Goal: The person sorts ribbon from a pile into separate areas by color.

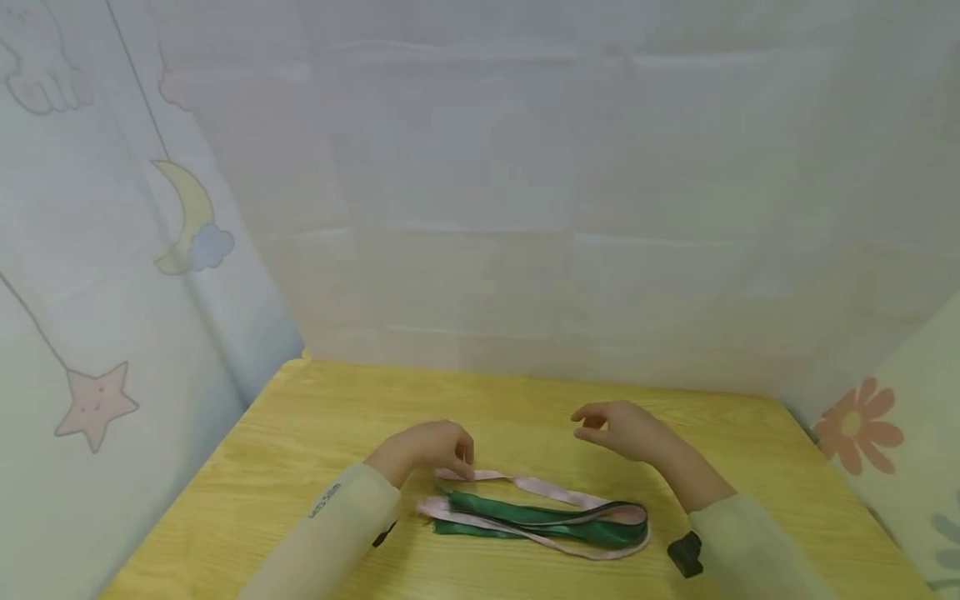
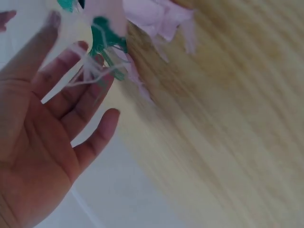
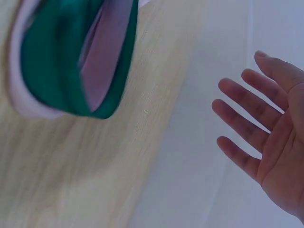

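Note:
Folded together on the table lie a green satin ribbon (image 1: 487,507) and a pink ribbon (image 1: 551,487), with their rounded loops at the right and frayed ends at the left. My left hand (image 1: 431,446) hovers by the upper pink end, fingers bent loosely. In the left wrist view, its thumb and fingers stand apart, and pale frayed threads (image 2: 90,71) overlap the fingertips. Up and to the right of the loops, my right hand (image 1: 618,429) is raised over the table with nothing in it. The right wrist view shows its fingers spread, away from the green loop (image 3: 52,61).
The yellow wood-grain table (image 1: 360,400) reaches back to a pale hanging cloth (image 1: 465,292). Cloth walls with a printed moon (image 1: 183,212), a star (image 1: 97,404) and a flower (image 1: 858,425) enclose both sides. Dark straps (image 1: 686,554) show below the wrists.

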Action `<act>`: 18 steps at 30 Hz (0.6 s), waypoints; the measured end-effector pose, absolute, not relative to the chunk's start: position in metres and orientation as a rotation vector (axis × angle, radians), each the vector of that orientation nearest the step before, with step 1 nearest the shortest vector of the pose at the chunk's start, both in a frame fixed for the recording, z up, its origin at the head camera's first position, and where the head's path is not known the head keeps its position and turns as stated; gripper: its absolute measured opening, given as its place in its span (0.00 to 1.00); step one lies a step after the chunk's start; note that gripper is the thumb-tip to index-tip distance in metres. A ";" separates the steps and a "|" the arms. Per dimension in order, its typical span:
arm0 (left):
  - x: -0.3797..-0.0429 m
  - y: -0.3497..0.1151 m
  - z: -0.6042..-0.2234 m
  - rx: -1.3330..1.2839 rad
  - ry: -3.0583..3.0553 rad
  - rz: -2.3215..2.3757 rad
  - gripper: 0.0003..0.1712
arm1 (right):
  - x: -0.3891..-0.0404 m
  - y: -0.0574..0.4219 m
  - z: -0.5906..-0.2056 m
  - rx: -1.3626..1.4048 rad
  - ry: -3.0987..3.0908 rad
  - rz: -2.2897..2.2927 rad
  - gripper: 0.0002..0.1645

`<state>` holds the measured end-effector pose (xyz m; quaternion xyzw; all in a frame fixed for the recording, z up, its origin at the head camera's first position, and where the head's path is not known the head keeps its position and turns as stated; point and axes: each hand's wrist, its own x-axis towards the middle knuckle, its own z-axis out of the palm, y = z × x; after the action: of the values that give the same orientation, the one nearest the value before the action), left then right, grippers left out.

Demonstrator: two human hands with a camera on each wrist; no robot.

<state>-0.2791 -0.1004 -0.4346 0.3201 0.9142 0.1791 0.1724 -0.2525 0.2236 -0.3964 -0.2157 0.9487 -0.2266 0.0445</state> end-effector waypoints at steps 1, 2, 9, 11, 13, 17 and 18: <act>-0.280 -0.095 -0.434 0.891 2.577 0.495 0.11 | -0.256 0.221 -0.395 -0.689 2.873 -0.683 0.19; -0.280 -0.090 -0.433 0.870 2.564 0.480 0.12 | -0.258 0.218 -0.394 -0.707 2.848 -0.684 0.18; -0.281 -0.079 -0.436 0.801 2.551 0.467 0.20 | -0.265 0.206 -0.407 -0.742 2.770 -0.781 0.20; -0.280 -0.078 -0.439 0.808 2.545 0.484 0.20 | -0.266 0.207 -0.412 -0.720 2.760 -0.807 0.21; -0.279 -0.079 -0.443 0.815 2.545 0.485 0.18 | -0.266 0.208 -0.417 -0.697 2.739 -0.832 0.22; -0.278 -0.081 -0.450 0.839 2.549 0.498 0.12 | -0.265 0.211 -0.424 -0.675 2.712 -0.868 0.22; -0.279 -0.082 -0.451 0.851 2.548 0.508 0.11 | -0.265 0.211 -0.425 -0.675 2.712 -0.874 0.22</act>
<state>-0.2788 -0.0820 -0.4513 0.3047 0.9128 0.1818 0.2023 -0.2653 0.2108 -0.4248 -0.2292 0.9209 -0.2966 0.1065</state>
